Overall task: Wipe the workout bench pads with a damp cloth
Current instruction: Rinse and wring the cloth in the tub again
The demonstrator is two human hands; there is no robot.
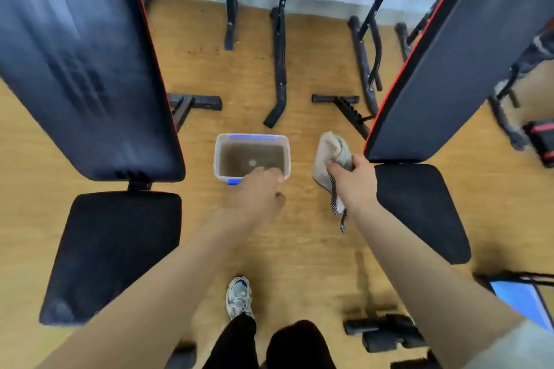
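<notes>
The right hand [353, 180] grasps the cloth [329, 150], its length running near-to-far; left hand [260, 192] relaxed, empty.

We find an open lane of wooden floor [299, 243] between the left back pad [84, 69] and right back pad [467, 63]; a water tub [216, 156] blocks mid-lane; black frame legs [280, 69] crowd the far end; dumbbells [383, 332] lie near-right.
</notes>
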